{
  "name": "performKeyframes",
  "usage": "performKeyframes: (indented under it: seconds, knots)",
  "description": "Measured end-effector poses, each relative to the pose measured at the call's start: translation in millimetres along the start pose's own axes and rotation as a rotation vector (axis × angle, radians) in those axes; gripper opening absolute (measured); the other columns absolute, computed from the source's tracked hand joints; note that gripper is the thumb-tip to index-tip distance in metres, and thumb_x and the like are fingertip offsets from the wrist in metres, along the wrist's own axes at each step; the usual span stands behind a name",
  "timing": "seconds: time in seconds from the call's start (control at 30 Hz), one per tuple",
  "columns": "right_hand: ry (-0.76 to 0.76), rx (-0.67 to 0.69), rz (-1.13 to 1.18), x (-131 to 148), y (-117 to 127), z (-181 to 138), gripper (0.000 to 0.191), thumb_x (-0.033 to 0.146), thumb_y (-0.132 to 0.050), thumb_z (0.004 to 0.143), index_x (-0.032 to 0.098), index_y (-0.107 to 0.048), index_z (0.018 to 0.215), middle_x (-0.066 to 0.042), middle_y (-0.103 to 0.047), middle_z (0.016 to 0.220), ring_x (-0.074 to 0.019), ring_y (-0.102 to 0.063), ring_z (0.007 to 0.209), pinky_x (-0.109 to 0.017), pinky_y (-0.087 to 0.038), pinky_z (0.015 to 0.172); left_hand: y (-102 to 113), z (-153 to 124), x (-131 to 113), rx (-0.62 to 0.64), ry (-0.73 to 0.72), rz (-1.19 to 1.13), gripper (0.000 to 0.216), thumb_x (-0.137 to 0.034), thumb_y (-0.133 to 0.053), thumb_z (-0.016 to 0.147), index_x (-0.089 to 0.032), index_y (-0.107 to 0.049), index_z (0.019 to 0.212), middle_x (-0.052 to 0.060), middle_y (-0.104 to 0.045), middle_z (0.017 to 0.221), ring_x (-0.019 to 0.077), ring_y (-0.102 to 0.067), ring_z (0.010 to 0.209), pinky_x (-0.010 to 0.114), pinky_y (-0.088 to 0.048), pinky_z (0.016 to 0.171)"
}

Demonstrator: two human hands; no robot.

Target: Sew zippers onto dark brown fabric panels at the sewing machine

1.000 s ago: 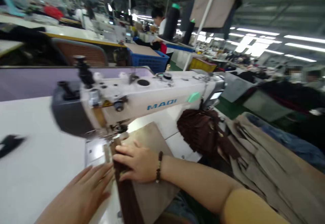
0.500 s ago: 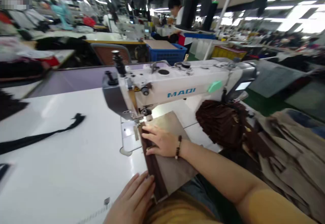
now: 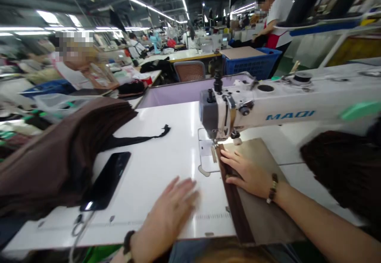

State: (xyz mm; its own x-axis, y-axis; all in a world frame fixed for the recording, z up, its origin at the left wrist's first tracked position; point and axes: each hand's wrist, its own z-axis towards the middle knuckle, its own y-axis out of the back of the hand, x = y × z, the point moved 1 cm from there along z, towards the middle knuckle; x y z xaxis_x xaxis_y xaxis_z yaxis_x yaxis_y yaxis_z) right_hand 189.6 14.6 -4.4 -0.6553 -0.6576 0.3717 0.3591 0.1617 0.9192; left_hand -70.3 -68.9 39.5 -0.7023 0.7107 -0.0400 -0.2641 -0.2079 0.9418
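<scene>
A taupe fabric panel with a dark brown strip along its left edge lies on the sewing machine's bed. Its far end reaches under the presser foot of the white sewing machine. My right hand rests flat on the panel and strip, fingers spread just in front of the needle area. Over the white tabletop to the left, my left hand is apart from the panel and holds nothing. Its fingers are stretched out and smeared by motion.
A stack of dark brown fabric covers the table's left side. Beside it are a black phone with a white cable and a thin black strip. Gathered brown fabric lies at right. People work beyond a blue crate.
My left hand has let go of the panel's near left edge and moved left over the tabletop. The view has swung left. My right hand stays on the panel.
</scene>
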Motion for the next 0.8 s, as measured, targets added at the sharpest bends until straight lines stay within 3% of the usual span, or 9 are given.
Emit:
performKeyframes:
  seconds: [0.13, 0.2, 0.23, 0.33, 0.5, 0.8]
  knots:
    - [0.023, -0.051, -0.034, -9.5, -14.8, -3.4, 0.052, 0.045, -0.047, 0.084, 0.019, -0.043, 0.129, -0.007, -0.032, 0.139, -0.0227, -0.031, 0.128, -0.046, -0.031, 0.105, 66.7, -65.8, 114.5, -0.171, 0.624, 0.374, 0.028, -0.028, -0.041, 0.088, -0.018, -0.052, 0.112, 0.012, -0.051, 0.12, 0.0246, -0.053, 0.106, 0.041, -0.044, 0.092]
    - [0.045, -0.101, -0.066, -15.1, -22.1, -4.5, 0.053, 0.048, -0.046, 0.083, 0.021, -0.045, 0.128, -0.006, -0.032, 0.138, -0.0245, -0.033, 0.127, -0.047, -0.035, 0.103, 98.0, -101.4, 159.9, -0.131, 0.985, 0.594, 0.036, -0.034, -0.037, 0.088, -0.014, -0.053, 0.112, 0.013, -0.05, 0.119, 0.0264, -0.051, 0.107, 0.04, -0.043, 0.092]
    - [0.054, -0.115, -0.08, -17.3, -24.9, -5.0, 0.054, 0.049, -0.046, 0.082, 0.022, -0.044, 0.129, -0.006, -0.032, 0.138, -0.0256, -0.034, 0.126, -0.048, -0.037, 0.101, 108.8, -114.7, 176.3, -0.104, 1.063, 0.636, 0.04, -0.036, -0.038, 0.086, -0.009, -0.055, 0.11, 0.017, -0.051, 0.116, 0.0294, -0.051, 0.106, 0.042, -0.043, 0.09]
    - [0.071, -0.136, -0.115, -21.4, -29.5, -5.9, 0.058, 0.051, -0.046, 0.082, 0.024, -0.039, 0.132, -0.004, -0.031, 0.139, -0.0276, -0.035, 0.124, -0.05, -0.041, 0.095, 121.2, -132.4, 205.5, -0.036, 1.161, 0.686, 0.043, -0.041, -0.045, 0.078, -0.006, -0.062, 0.098, 0.017, -0.055, 0.103, 0.0314, -0.054, 0.097, 0.042, -0.044, 0.087]
    - [0.098, -0.195, -0.145, -24.2, -32.4, -7.5, 0.063, 0.05, -0.048, 0.08, 0.024, -0.032, 0.136, -0.004, -0.031, 0.139, -0.0301, -0.037, 0.122, -0.049, -0.044, 0.092, 118.9, -118.7, 218.7, 0.082, 1.202, 0.702, 0.048, -0.05, -0.053, 0.068, -0.011, -0.064, 0.095, 0.016, -0.056, 0.102, 0.0341, -0.053, 0.097, 0.042, -0.044, 0.082]
    - [0.067, -0.203, -0.183, -33.9, -47.8, -10.8, 0.065, 0.052, -0.047, 0.08, 0.028, -0.027, 0.138, -0.001, -0.028, 0.14, -0.0303, -0.035, 0.123, -0.049, -0.043, 0.092, 129.4, -118.5, 227.0, 0.154, 1.257, 0.58, 0.034, -0.038, -0.051, 0.079, -0.01, -0.065, 0.094, 0.014, -0.059, 0.103, 0.0256, -0.055, 0.099, 0.032, -0.039, 0.091]
